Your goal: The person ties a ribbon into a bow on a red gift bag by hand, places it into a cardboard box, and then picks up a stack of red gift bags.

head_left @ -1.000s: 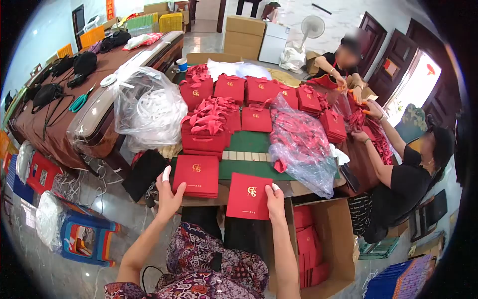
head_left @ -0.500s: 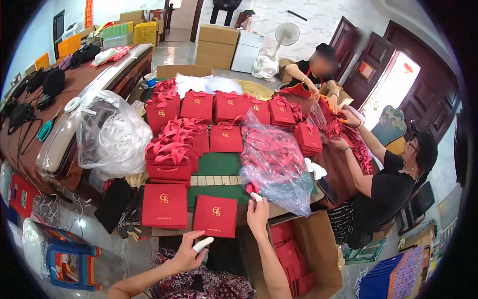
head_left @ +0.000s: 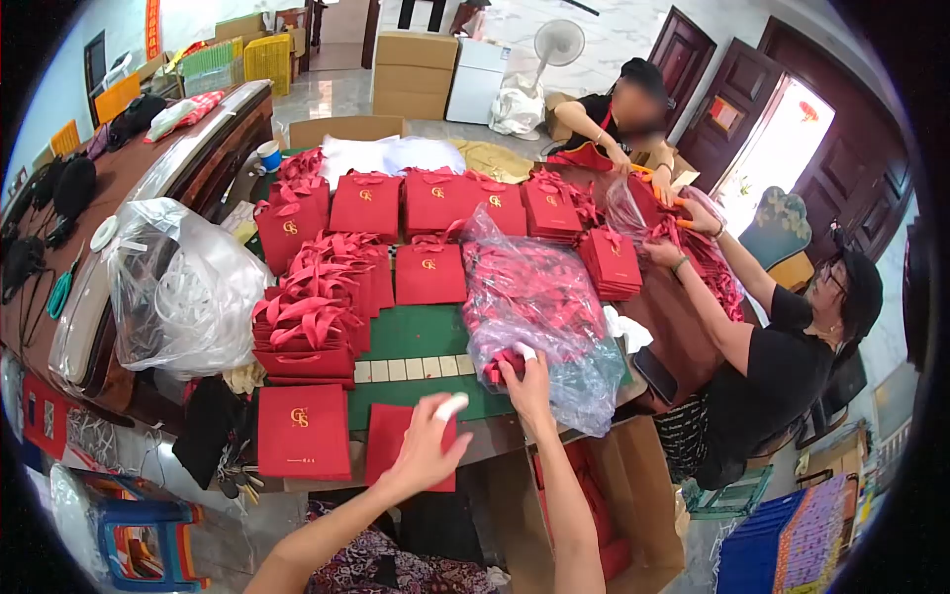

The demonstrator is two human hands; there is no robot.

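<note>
My left hand (head_left: 430, 443) hovers over a flat red gift bag (head_left: 384, 436) at the table's near edge. Its fingers are apart and hold nothing; a white cover sits on one fingertip. Another red gift bag (head_left: 302, 445) with a gold emblem lies to the left. My right hand (head_left: 529, 388), also with a white finger cover, pinches a bunch of red ribbon (head_left: 505, 364) at the near end of a clear plastic bag (head_left: 529, 287) full of red ribbons. The hand hides part of that ribbon.
Stacked red gift bags (head_left: 366, 206) line the back, and a ribbon-topped stack (head_left: 312, 307) stands left. A plastic bag of white cord (head_left: 188, 287) is further left. Below the table, right, is an open cardboard box (head_left: 633, 495). Two people handle red ribbons at right; a phone (head_left: 655, 374) lies nearby.
My left hand has risen from the red bag's near edge and now covers its emblem. My right hand has moved forward to the ribbon in the plastic bag. The view has shifted slightly.
</note>
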